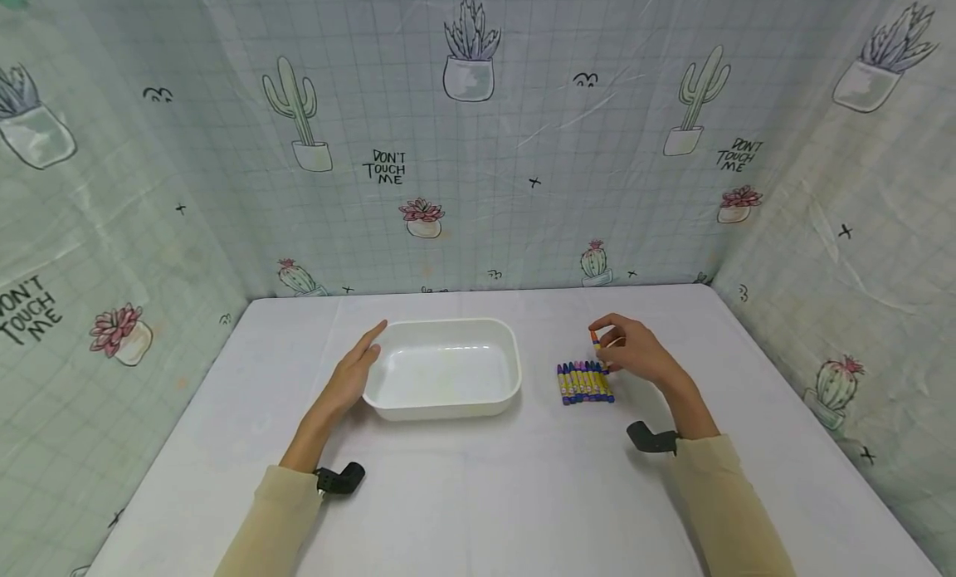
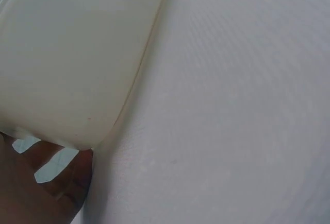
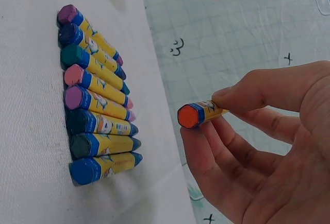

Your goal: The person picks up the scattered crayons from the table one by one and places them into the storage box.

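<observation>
My left hand [image 1: 351,378] rests against the left side of a white rectangular tray [image 1: 444,411], its fingers stretched along the outer wall. In the left wrist view, the fingertips touch the tray's wall [image 2: 77,69] near a lower corner. To the right of the tray, my right hand [image 1: 631,349] pinches an orange crayon [image 3: 193,115] between thumb and fingers, lifted above the table. Its flat orange end faces the right wrist camera. Just below that hand lies a row of several crayons [image 1: 585,384] in yellow and blue wrappers, side by side: purples, pink, greens and blues.
A white cloth covers the table [image 1: 463,494]. Behind and at both sides hangs a sheet [image 1: 493,137] printed with cacti and potted plants. Dark wrist mounts [image 1: 340,479] sit at both sleeve cuffs.
</observation>
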A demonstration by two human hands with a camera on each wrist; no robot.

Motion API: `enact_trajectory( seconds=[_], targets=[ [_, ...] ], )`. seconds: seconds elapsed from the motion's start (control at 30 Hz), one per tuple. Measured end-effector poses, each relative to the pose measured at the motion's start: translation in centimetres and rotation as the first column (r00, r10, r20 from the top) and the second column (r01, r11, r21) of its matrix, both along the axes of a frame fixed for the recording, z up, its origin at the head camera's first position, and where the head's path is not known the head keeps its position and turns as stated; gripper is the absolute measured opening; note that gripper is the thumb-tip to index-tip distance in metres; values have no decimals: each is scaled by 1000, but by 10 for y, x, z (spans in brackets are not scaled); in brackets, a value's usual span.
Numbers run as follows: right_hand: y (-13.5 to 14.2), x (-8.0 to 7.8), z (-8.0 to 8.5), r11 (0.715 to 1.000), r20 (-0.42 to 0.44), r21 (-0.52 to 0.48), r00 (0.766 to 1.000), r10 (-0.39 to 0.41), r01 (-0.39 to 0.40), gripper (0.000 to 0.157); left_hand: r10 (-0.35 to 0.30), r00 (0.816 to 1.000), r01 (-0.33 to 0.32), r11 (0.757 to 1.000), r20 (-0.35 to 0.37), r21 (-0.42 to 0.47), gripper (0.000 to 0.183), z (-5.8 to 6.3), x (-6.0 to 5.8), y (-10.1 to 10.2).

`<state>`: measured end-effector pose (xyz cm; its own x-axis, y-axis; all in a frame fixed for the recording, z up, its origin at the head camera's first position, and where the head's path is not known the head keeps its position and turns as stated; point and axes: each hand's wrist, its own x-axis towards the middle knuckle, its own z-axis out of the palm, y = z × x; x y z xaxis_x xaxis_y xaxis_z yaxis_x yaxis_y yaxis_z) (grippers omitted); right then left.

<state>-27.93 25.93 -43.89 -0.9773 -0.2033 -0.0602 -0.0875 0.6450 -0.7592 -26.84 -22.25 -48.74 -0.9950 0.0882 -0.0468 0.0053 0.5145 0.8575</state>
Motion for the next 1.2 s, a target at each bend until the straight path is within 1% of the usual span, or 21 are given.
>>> enact_trajectory(
  seconds=[0.13, 0.3, 0.4, 0.53, 0.73, 0.83, 0.9, 1.03, 1.2],
  targets=[
    [-5, 1, 4, 1000, -2, 2, 1000, 6, -6, 44, -15, 1000, 15, 999, -13, 30, 54, -1, -2, 0],
    [-11, 1, 10, 999, -19, 12, 999, 31, -31, 43, -34, 999, 34, 996, -3, 86, 55, -3, -4, -1],
    [-14, 0, 14, 999, -23, 8, 998, 52, -52, 43, -32, 999, 32, 995, 7, 91, 55, -2, -4, -2],
    [-19, -1, 19, 996, -25, -5, 996, 84, -84, 42, -4, 1000, 3, 998, 6, 55, 54, -1, -2, -2],
    [-27, -4, 25, 994, -35, 0, 993, 111, -111, 41, 39, 998, -41, 998, -49, -47, 53, 0, 0, 0],
    [-30, -5, 27, 993, -44, 10, 992, 121, -121, 41, 55, 997, -60, 994, -58, -86, 53, 0, 0, 1],
    [-32, -7, 28, 992, -51, 13, 990, 130, -129, 40, 59, 997, -64, 994, -54, -90, 52, 2, 2, 1],
    [-36, -8, 30, 989, -59, 16, 988, 145, -145, 41, 47, 998, -51, 995, -47, -85, 53, 3, 3, -1],
    [-40, -9, 31, 988, -69, 32, 986, 151, -149, 41, 37, 999, -38, 997, -30, -62, 52, 2, 4, -2]
  ],
)
